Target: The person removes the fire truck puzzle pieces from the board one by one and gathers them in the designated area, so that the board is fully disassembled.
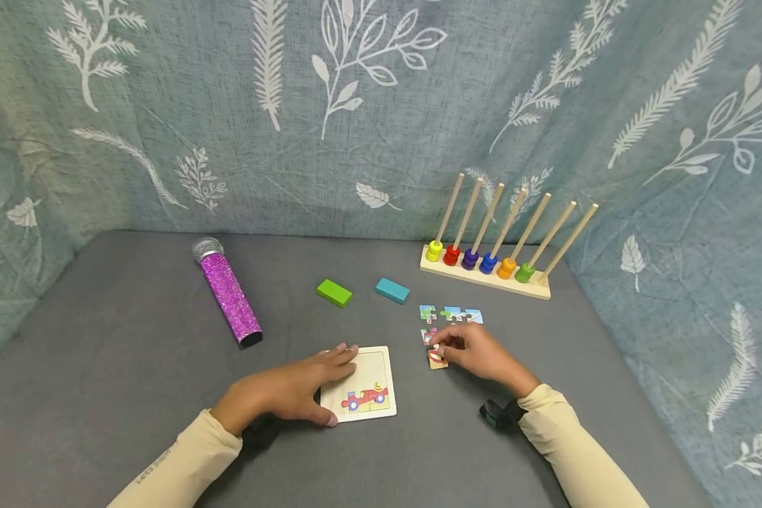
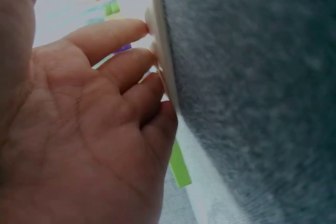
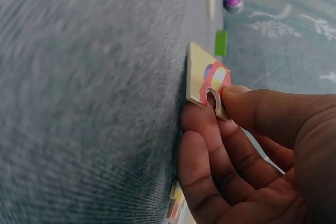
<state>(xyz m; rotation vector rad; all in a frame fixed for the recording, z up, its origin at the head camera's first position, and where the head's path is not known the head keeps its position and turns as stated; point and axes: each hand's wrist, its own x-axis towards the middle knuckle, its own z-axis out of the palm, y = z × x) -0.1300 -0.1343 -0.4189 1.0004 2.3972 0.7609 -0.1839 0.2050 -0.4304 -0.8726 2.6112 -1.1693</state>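
My left hand (image 1: 295,388) rests on the left side of a square wooden puzzle board (image 1: 370,365), fingers spread over its frame and thumb at the near edge. Joined jigsaw pieces (image 1: 367,401) with a red vehicle picture lie along the board's near side. To the right of the board, my right hand (image 1: 482,353) pinches a jigsaw piece (image 3: 195,74) between thumb and fingers. The right wrist view shows that piece tilted, yellow with a red shape and a curved notch. Several loose jigsaw pieces (image 1: 453,314) lie just beyond the right hand, one partly hidden by its fingers.
A green block (image 1: 334,293) and a blue block (image 1: 392,290) lie beyond the board. At the back right stands a wooden peg stand (image 1: 482,277) with coloured rings on its tall pegs. A glittery purple microphone (image 1: 231,296) lies at the left. Patterned cloth (image 1: 228,106) hangs behind the table.
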